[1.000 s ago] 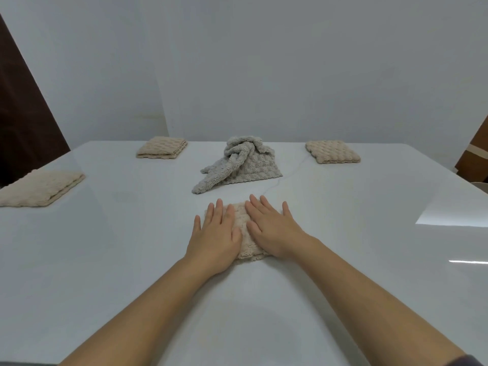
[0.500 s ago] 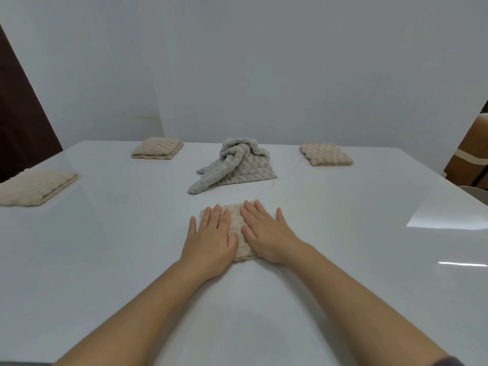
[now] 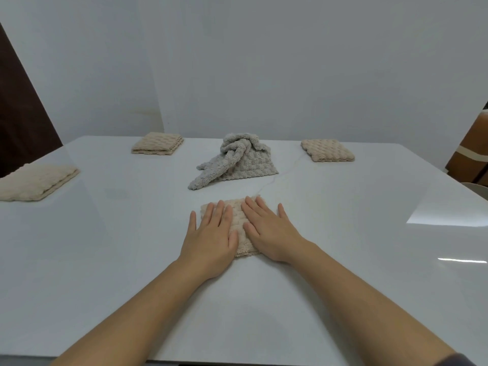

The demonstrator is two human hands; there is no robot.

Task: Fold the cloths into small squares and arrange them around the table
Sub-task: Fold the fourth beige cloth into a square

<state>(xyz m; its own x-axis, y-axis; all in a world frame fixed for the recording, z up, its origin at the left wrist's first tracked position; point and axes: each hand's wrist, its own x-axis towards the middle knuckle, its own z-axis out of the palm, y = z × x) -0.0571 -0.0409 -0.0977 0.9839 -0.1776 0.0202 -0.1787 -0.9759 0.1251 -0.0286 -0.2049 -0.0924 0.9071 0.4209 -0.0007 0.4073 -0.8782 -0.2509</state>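
Note:
A small folded beige cloth (image 3: 239, 223) lies on the white table (image 3: 105, 247) in front of me. My left hand (image 3: 211, 239) presses flat on its left half and my right hand (image 3: 269, 231) presses flat on its right half, fingers straight. Most of the cloth is hidden under my palms. A crumpled grey cloth (image 3: 236, 159) lies unfolded in the middle of the table, beyond my hands. Three folded beige squares sit around the table: one at the far left (image 3: 158, 143), one at the far right (image 3: 327, 150), one at the left edge (image 3: 34, 182).
A grey wall stands behind the table. A dark brown door (image 3: 18, 114) is at the left and a brown piece of furniture (image 3: 472, 154) at the right. The table's front edge runs along the bottom of the view.
Both hands stay flat on the beige cloth and have barely shifted. The view has drifted slightly to the right.

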